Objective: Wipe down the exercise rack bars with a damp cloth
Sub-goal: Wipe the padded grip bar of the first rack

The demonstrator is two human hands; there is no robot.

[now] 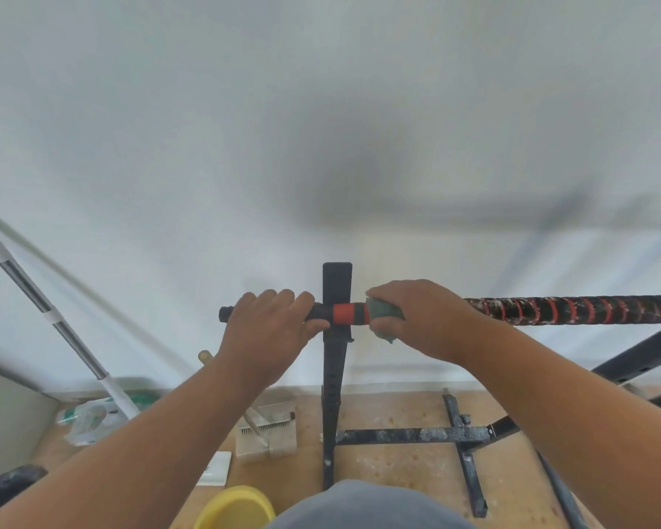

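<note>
The bar (512, 311) of the exercise rack (336, 376) runs left to right across the scene, and that long axis is what the next stroke turns on: any wipe has to travel along it, not across. The right hand (424, 318) is on top of the bar just right of the black upright, its fingers curled down over a green cloth (384, 316) bunched around the bar, so the cloth sits between palm and bar with a corner hanging below on the near side. The left hand (271, 326) grips the bar's short left end, fingers wrapped over the top and thumb underneath, apparently steadying it. Between the two hands an orange band (350, 313) on the bar is uncovered, touching the cloth's left edge. To the right of the cloth hand stretches the long part wound in black and red tape, flecked with pale marks, reaching out of view at the right edge; it lies directly in line with the cloth and nearer the right hand than the left. Judging from this, most of the bar remains to be wiped rightward, and the left hand blocks the short leftward run. On the floor near the person stands a yellow bucket (233, 507), well below both hands.
</note>
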